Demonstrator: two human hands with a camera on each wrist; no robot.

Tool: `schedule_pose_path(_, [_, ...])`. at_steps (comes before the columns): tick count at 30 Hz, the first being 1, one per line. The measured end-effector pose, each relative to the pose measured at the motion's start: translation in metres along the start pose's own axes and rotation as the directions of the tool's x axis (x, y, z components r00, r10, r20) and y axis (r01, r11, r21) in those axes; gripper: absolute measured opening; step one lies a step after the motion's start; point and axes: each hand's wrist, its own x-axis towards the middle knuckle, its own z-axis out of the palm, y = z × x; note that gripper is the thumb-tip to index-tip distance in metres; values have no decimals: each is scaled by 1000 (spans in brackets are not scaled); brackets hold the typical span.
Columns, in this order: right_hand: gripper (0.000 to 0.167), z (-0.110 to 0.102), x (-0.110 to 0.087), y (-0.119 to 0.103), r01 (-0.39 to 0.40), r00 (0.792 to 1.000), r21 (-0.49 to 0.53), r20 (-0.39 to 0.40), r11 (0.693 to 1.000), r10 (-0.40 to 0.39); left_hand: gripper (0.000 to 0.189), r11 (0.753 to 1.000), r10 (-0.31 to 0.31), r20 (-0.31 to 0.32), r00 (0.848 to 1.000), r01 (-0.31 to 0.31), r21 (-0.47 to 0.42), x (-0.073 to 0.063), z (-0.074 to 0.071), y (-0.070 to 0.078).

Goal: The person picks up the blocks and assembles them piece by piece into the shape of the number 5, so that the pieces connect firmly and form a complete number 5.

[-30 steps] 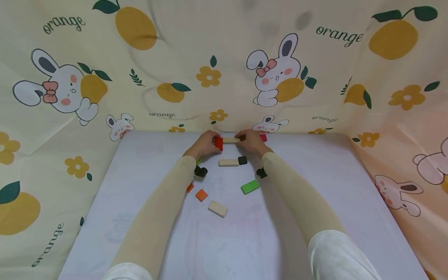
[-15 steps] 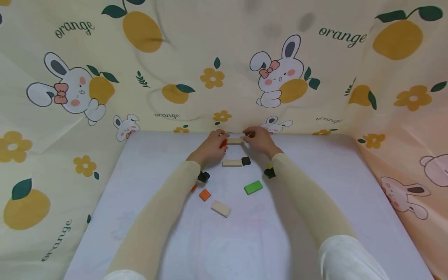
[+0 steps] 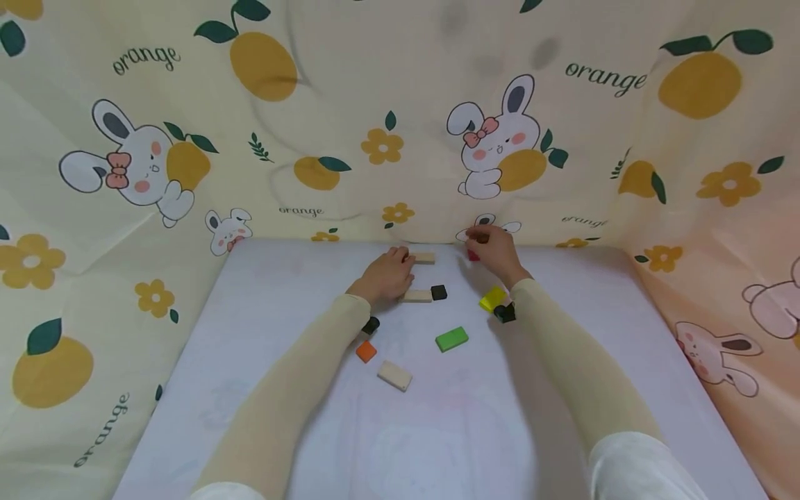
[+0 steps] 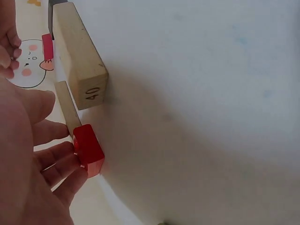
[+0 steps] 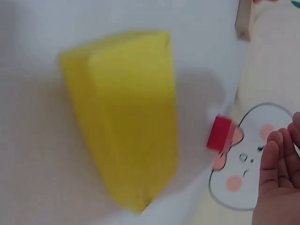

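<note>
My left hand (image 3: 384, 274) is at the back of the table. In the left wrist view its fingertips touch a red block (image 4: 89, 147), while the thumb stands apart from it. That block adjoins the end of a wooden block (image 4: 69, 108) along the wall. Nearer lies another wooden block (image 4: 79, 56) marked "40", with a black block (image 3: 439, 292) at its right end. Over a small pinkish-red block (image 3: 473, 255) my right hand (image 3: 496, 253) hovers, and its fingers (image 5: 268, 164) hold nothing in the right wrist view.
A yellow block (image 3: 493, 299) lies below the right hand. Toward the front are a green block (image 3: 452, 339), an orange block (image 3: 366, 351) and a wooden block (image 3: 394, 376). A printed cloth (image 3: 350, 104) hangs behind the white table (image 3: 437, 430).
My right hand has left the wooden block's end and moved right to the pinkish-red block. The left hand has loosened from the red block, its fingertips still against it.
</note>
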Motion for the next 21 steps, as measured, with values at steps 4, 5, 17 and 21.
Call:
schedule_pose_path(4, [31,-7,-1,10,-18,1000,-15,4,1000,18,54,1000,4,-16,1000,-4,-6,-2,0,-1])
schedule_pose_path(5, [32,-9,-1,13,-26,1000,-28,6,999,26,53,1000,9,-24,1000,-9,-7,-2,0,-2])
schedule_pose_path(17, [42,-11,5,42,-123,984,-81,118,989,132,53,1000,0,-25,1000,0,-21,-2,2,-4])
schedule_pose_path(21, [50,-8,7,42,-152,976,-104,139,983,166,53,1000,5,-28,1000,-6,-26,-2,2,-5])
